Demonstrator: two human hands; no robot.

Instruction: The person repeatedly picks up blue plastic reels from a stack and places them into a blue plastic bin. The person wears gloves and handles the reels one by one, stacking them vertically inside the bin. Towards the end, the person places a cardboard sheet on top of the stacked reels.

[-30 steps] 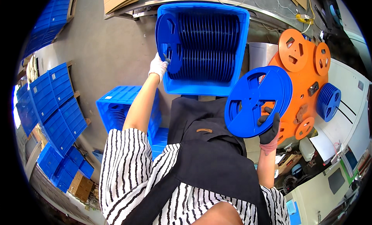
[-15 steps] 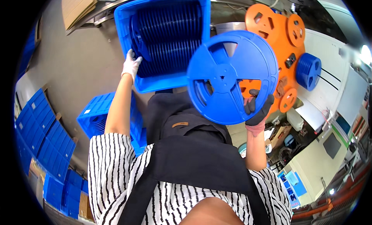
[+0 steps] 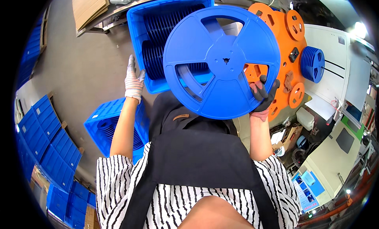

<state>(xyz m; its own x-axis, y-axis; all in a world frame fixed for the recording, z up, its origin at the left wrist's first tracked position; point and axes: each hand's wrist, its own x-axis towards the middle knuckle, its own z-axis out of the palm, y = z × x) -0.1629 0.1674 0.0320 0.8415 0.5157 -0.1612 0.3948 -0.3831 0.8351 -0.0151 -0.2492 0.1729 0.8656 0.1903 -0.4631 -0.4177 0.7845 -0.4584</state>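
Grey floor, crates around | right hand fingers grip reel rim | left hand open at crate | advice: drop reel in edge-on.

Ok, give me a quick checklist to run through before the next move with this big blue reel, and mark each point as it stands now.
1. Grip on the blue reel: the right hand in a dark glove pinches its lower right rim. Ok.
2. Left hand free: white glove, fingers spread, by the left wall of the blue crate, holding nothing. Ok.
3. Room in the crate: reels stand on edge inside, but the held reel hides most of it. Cannot tell.
4. Reel undamaged: the visible face and hub look whole. Ok.
5. Clear of the orange reel machine: the reel overlaps it in view; the gap is unclear. Cannot tell.
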